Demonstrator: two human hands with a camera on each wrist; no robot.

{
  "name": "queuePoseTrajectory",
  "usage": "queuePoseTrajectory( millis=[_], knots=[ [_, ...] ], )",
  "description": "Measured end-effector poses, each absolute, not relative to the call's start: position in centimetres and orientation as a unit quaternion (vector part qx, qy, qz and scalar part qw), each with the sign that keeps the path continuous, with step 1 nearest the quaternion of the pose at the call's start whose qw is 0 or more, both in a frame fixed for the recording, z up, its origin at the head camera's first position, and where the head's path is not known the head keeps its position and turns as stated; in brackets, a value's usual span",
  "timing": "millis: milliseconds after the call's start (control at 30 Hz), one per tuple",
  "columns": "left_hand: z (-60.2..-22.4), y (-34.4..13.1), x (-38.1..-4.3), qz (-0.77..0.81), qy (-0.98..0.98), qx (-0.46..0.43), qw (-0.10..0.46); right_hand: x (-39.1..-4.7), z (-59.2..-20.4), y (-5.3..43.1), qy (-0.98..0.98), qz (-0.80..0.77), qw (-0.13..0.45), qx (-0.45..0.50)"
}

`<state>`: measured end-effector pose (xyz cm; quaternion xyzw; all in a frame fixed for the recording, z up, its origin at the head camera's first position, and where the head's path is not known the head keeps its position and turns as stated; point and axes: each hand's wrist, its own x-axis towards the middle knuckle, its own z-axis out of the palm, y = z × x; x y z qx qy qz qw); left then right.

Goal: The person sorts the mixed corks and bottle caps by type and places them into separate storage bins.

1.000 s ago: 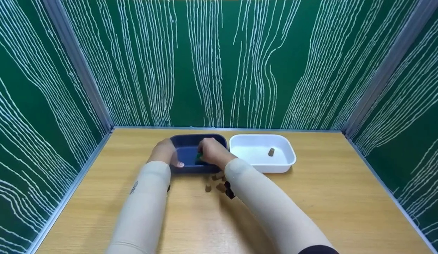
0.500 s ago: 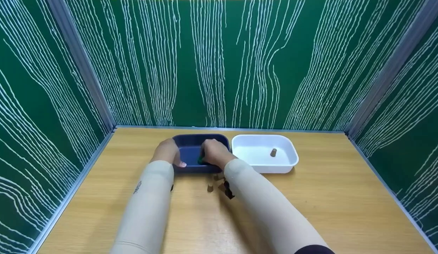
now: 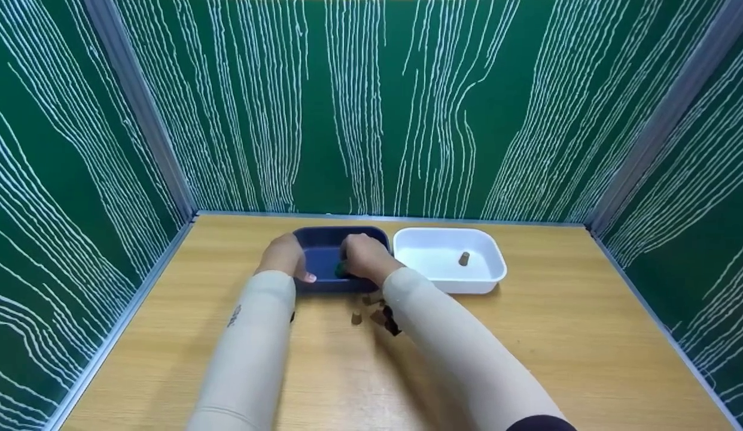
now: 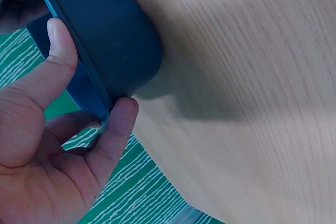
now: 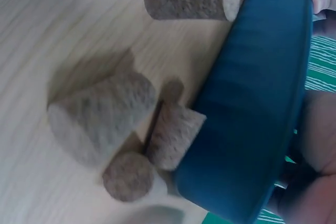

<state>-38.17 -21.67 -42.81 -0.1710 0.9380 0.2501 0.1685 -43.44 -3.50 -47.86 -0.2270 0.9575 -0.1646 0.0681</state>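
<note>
My left hand (image 3: 283, 256) holds the left end of a dark blue tray (image 3: 322, 252). In the left wrist view the thumb lies on the rim and other fingers curl round the tray's corner. Inside the tray's right part, my right hand (image 3: 367, 256) bends down with its fingers curled on a small green thing (image 3: 341, 270). Most of that thing is hidden by the hand, so its kind cannot be told. Several cork stoppers (image 5: 102, 111) lie on the table against and near the tray's front wall, under the right wrist.
A white tray (image 3: 449, 279) stands beside the blue one on the right, with one cork stopper (image 3: 464, 258) upright in it. Green walls with white lines (image 3: 353, 108) bound the wooden table (image 3: 563, 323) at the back and sides.
The green thing in my right hand has shifted slightly inside the blue tray. My left hand keeps its hold on the tray's end. The whole head view has drifted a little.
</note>
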Motion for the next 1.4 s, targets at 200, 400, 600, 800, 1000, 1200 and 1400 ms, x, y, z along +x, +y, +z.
queuePoseTrajectory(
  millis=[200, 400, 600, 800, 1000, 1200, 1400],
  knots=[
    [-42.1, -21.4, -37.7, 0.246, 0.939, -0.166, 0.172, -42.7, -46.5, -2.6, 0.956, -0.138, 0.044, -0.254],
    [-42.7, -21.6, -38.5, 0.225, 0.945, -0.164, 0.172, -42.0, -45.4, -1.5, 0.953, -0.122, 0.026, -0.277],
    [-43.4, -21.7, -39.3, 0.232, 0.941, -0.178, 0.171, -41.1, -44.4, 0.0, 0.952, -0.138, 0.045, -0.27],
    [-42.2, -21.5, -38.2, 0.226, 0.944, -0.163, 0.176, -40.0, -43.6, 1.4, 0.949, -0.143, 0.033, -0.281],
    [-40.8, -21.3, -37.1, 0.211, 0.948, -0.142, 0.193, -38.6, -43.3, 2.5, 0.947, -0.136, 0.024, -0.29],
    [-42.4, -21.7, -38.3, 0.213, 0.947, -0.149, 0.189, -37.3, -43.7, 3.4, 0.948, -0.115, 0.022, -0.297],
    [-43.3, -22.0, -39.1, 0.212, 0.946, -0.157, 0.186, -36.2, -44.2, 3.8, 0.945, -0.095, 0.019, -0.313]
  ],
)
